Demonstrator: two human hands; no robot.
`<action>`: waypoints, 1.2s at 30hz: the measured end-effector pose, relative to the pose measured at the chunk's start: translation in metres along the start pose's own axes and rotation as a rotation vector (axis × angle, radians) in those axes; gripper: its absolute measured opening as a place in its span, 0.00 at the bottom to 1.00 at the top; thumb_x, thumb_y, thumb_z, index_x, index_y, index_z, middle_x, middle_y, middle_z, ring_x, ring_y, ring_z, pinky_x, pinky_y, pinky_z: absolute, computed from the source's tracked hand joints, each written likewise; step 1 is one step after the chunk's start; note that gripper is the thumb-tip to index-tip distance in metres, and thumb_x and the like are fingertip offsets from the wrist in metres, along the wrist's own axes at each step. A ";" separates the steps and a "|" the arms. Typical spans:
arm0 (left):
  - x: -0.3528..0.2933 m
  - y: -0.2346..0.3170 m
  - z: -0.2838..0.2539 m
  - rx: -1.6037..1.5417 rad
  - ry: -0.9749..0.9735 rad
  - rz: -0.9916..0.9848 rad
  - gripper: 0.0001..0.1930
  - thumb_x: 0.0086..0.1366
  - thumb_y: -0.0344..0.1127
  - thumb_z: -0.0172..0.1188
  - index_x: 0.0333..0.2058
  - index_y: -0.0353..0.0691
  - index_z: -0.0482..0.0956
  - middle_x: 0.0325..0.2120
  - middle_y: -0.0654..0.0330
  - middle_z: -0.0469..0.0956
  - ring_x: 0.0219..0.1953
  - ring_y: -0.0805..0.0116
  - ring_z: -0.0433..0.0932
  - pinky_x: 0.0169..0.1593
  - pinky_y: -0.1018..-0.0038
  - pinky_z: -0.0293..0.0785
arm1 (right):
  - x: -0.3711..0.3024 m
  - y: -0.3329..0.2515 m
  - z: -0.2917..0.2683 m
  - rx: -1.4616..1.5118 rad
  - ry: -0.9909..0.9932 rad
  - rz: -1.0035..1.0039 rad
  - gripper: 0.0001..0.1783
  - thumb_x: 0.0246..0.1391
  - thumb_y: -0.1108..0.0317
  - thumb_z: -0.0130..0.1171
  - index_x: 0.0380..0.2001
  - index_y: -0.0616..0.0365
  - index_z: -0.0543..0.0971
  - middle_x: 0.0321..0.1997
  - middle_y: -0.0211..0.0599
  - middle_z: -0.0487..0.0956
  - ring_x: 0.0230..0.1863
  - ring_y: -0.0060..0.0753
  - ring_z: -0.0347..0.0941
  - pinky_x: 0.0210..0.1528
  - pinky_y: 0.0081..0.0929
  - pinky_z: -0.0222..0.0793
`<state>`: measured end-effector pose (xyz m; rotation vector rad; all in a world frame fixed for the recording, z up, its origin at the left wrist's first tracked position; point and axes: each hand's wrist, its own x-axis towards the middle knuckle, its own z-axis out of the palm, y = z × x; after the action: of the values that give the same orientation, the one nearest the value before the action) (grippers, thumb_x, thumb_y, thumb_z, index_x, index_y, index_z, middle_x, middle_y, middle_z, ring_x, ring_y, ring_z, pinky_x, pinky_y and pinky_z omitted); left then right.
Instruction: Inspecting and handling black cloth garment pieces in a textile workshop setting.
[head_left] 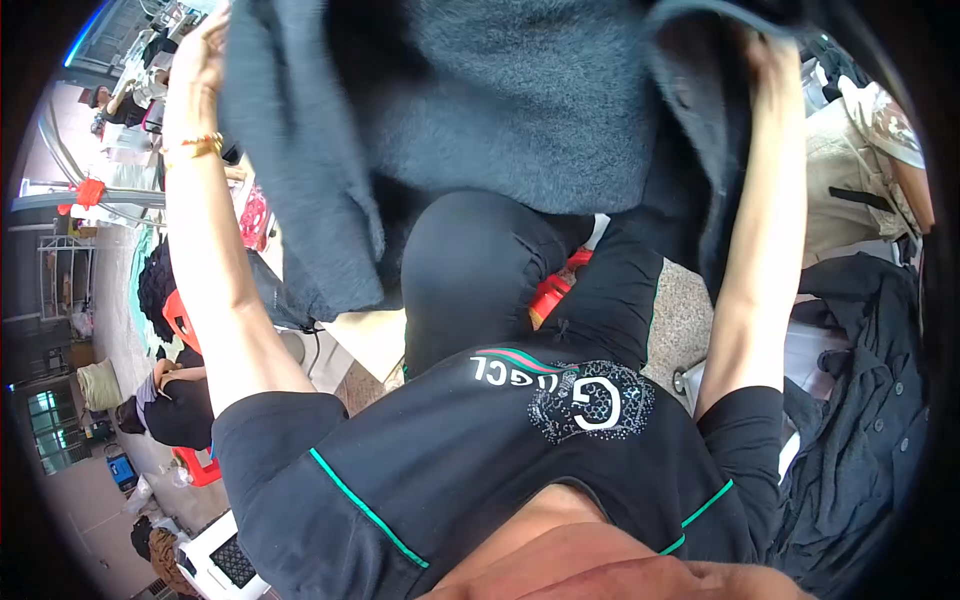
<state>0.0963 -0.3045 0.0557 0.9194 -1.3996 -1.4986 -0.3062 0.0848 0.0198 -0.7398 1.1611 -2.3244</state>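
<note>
A dark grey, fuzzy coat [540, 110] hangs spread between my raised arms, its top running out of view at the upper edge. One sleeve-like part dangles on the left beside my knee, and the right side is folded over with a smooth edge. My left hand [205, 55] grips the coat's left edge, fingers curled partly behind the cloth. At the upper right my right hand [768, 62] holds the other side; its fingers are mostly hidden by the fabric. Parts of the coat are smeared by motion.
Another dark buttoned garment [870, 400] is draped at my right. Beige cloth [845, 180] lies above it. On the left, a person in dark clothes [178, 405] sits bent over, near a red stool [200, 466]. A metal rail with red wrapping [90, 192] crosses the far left.
</note>
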 end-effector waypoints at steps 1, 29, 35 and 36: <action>0.000 -0.018 -0.010 0.041 0.003 -0.041 0.26 0.61 0.40 0.57 0.59 0.49 0.69 0.62 0.55 0.60 0.66 0.59 0.53 0.67 0.53 0.46 | 0.005 0.024 -0.021 -0.029 0.074 0.063 0.24 0.62 0.68 0.46 0.59 0.65 0.61 0.58 0.50 0.66 0.61 0.46 0.64 0.61 0.43 0.64; -0.190 -0.162 0.076 1.376 -0.294 0.496 0.26 0.54 0.49 0.65 0.47 0.40 0.76 0.39 0.55 0.77 0.47 0.55 0.75 0.51 0.64 0.70 | -0.186 0.221 -0.060 -1.498 -0.168 -0.014 0.32 0.40 0.58 0.70 0.50 0.55 0.74 0.51 0.41 0.75 0.53 0.46 0.71 0.54 0.38 0.68; -0.178 -0.175 0.089 1.461 -0.281 0.614 0.21 0.55 0.40 0.61 0.48 0.42 0.76 0.39 0.56 0.76 0.47 0.57 0.74 0.49 0.62 0.70 | -0.181 0.234 -0.069 -1.680 -0.188 -0.136 0.23 0.47 0.61 0.65 0.48 0.54 0.75 0.48 0.39 0.77 0.52 0.40 0.72 0.50 0.37 0.67; -0.175 -0.177 0.093 1.454 -0.277 0.614 0.21 0.55 0.40 0.61 0.48 0.42 0.76 0.39 0.56 0.76 0.47 0.57 0.74 0.49 0.62 0.70 | -0.183 0.236 -0.072 -1.688 -0.195 -0.161 0.22 0.48 0.61 0.63 0.47 0.54 0.76 0.48 0.38 0.77 0.51 0.40 0.72 0.50 0.37 0.67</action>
<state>0.0530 -0.1089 -0.1184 0.8855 -2.6844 0.0595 -0.1790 0.1042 -0.2592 -1.4580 2.8600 -0.7679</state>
